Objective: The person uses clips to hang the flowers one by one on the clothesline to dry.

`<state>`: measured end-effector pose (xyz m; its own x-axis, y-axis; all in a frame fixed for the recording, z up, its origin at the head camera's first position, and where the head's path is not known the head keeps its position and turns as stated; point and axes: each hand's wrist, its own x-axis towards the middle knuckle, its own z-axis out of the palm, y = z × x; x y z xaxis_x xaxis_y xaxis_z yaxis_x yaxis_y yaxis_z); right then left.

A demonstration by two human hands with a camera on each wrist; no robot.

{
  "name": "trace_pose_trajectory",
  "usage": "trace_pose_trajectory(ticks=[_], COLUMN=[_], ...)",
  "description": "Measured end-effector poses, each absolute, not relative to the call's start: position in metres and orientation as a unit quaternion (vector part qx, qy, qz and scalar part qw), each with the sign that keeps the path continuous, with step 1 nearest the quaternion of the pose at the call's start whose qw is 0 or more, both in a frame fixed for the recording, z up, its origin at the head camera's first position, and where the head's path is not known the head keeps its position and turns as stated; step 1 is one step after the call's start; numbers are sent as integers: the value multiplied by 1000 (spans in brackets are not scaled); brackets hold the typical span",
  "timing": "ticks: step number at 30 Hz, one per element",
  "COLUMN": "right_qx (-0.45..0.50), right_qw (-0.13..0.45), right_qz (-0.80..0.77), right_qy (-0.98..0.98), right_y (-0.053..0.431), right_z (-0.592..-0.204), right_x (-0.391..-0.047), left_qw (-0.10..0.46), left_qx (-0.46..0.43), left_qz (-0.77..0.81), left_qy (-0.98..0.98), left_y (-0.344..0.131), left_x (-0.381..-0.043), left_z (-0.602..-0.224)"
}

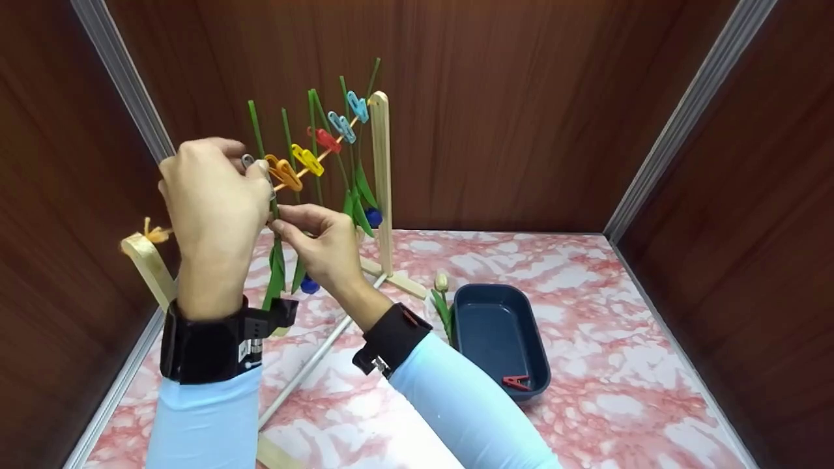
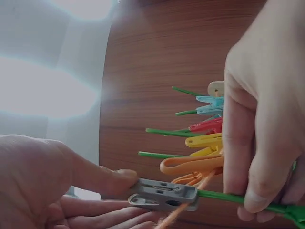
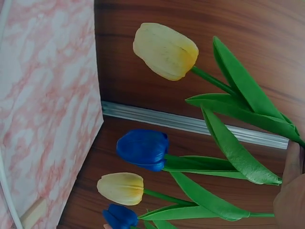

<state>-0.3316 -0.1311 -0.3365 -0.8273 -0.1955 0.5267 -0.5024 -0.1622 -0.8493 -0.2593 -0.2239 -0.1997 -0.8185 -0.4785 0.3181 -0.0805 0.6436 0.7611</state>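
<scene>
My left hand (image 1: 215, 195) pinches a grey clothespin (image 2: 164, 191) between thumb and fingers at the near part of an orange cord (image 2: 172, 215). The clothespin's jaws lie over the cord and a green stem (image 2: 221, 196). Just below, my right hand (image 1: 326, 244) pinches that stem between thumb and fingers. In the right wrist view, a cream artificial tulip (image 3: 164, 51) hangs head down from the right hand (image 3: 293, 200). Beyond the hands, orange (image 1: 284, 172), yellow (image 1: 307, 160), red (image 1: 324, 139) and light blue clothespins (image 1: 341, 126) sit along the cord with more upside-down tulips, cream and blue (image 3: 143, 149).
The cord runs between two wooden posts, one far (image 1: 382, 182) and one near left (image 1: 151, 267), joined by a white rod (image 1: 319, 355) at the base. To the right stands a dark blue tray (image 1: 544, 365) with a red clothespin (image 1: 516, 382) inside. A cream tulip (image 1: 441, 282) lies beside it.
</scene>
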Motion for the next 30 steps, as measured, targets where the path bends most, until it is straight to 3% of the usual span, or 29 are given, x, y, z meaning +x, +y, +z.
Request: trace_pose_trajectory(ticks=[30], right_qx=[270], right_qw=[97], right_qz=[694], right_qy=[-661], right_y=[-125], right_z=[-340], right_x=[-335], left_qw=[244], left_qx=[155], left_qz=[-323], left_qy=[-901], left_y=[-225], left_x=[-254], left_z=[-205])
